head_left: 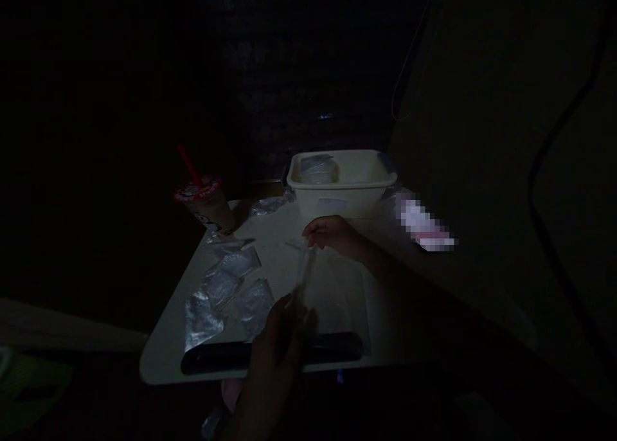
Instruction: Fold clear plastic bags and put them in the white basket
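Plastic strip (306, 267), clear and thin, is spanning the space between two hands over a white table (164, 341). Left hand (277, 338) is gripping the near end; right hand (332, 233) is pinching the far end, fingers bent. Loose packets (222, 288) are lying to the left. Possible faults: strip slipping or tearing—uneven pull, dim light; cup (211, 211) toppling—a careless left arm catching its straw (189, 164).
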The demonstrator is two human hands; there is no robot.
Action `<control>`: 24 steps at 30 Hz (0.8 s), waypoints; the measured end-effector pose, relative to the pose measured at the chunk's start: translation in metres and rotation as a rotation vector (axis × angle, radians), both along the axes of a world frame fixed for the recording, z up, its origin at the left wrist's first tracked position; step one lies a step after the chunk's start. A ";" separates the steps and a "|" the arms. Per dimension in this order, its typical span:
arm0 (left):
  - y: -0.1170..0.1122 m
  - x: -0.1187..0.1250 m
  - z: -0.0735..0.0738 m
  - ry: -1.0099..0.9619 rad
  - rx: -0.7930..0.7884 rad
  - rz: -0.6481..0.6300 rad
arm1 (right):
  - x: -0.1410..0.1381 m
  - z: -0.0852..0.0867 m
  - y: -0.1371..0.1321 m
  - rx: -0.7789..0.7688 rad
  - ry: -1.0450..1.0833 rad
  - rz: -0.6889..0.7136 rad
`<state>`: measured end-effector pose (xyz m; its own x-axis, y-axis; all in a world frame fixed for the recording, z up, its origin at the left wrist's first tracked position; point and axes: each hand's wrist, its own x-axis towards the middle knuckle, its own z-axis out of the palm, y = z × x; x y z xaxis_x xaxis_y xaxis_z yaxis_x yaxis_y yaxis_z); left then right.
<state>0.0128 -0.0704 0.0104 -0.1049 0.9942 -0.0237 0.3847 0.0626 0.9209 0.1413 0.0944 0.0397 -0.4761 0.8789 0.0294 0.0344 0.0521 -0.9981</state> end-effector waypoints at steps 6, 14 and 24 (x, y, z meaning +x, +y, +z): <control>-0.003 -0.007 0.001 0.200 0.069 0.076 | 0.011 -0.015 -0.003 -0.039 0.076 -0.134; -0.001 -0.018 0.000 0.357 0.027 -0.086 | 0.012 -0.039 -0.007 -0.078 0.149 -0.170; -0.005 -0.003 0.002 0.055 -0.046 -0.152 | 0.013 -0.049 -0.004 -0.094 0.207 -0.225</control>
<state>0.0100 -0.0751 0.0125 0.0439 0.9967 -0.0678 0.4428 0.0414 0.8957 0.1546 0.0909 -0.0093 -0.2615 0.9650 0.0187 -0.1701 -0.0270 -0.9851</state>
